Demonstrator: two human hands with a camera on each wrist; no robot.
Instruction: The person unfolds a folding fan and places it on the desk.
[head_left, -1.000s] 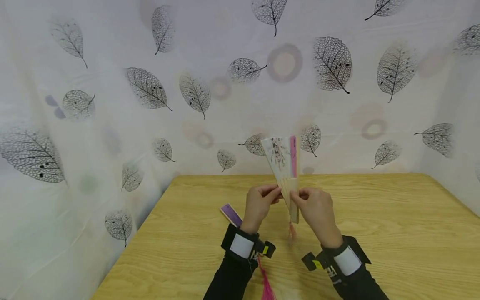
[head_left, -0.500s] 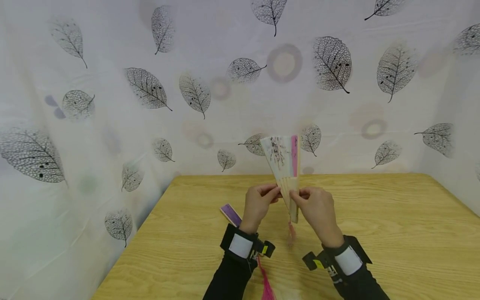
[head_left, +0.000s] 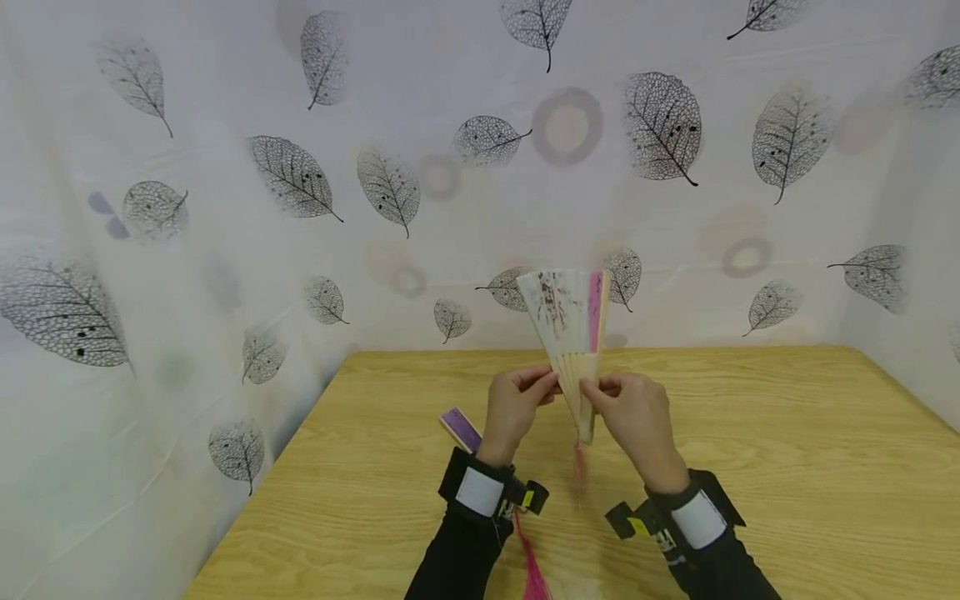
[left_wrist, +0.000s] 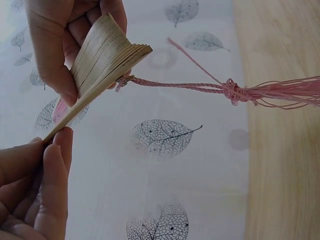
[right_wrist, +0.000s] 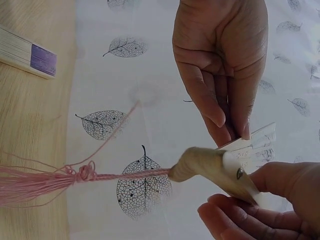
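Observation:
A partly spread folding fan (head_left: 564, 317) stands upright above the table, its pale leaf printed with dark blossoms and a pink band at the right edge. My left hand (head_left: 517, 408) pinches the left outer rib between thumb and fingers. On the other side my right hand (head_left: 633, 417) grips the stacked ribs near the lower right. From the fan's pivot end hangs a pink tassel (left_wrist: 290, 92), knotted on a cord. In the right wrist view the thick rib stack (right_wrist: 210, 167) lies between the right thumb and curled fingers.
A second, closed fan with a purple end (head_left: 461, 427) lies on the wooden table (head_left: 360, 483), partly behind my left wrist. Its bright pink tassel (head_left: 532, 571) trails toward the front. A leaf-printed curtain (head_left: 420, 208) hangs behind and at the sides.
The fan has spread wider: its right edge with the pink band has swung to the right, and its left edge slightly left. Both hands keep hold, shifting slightly apart.

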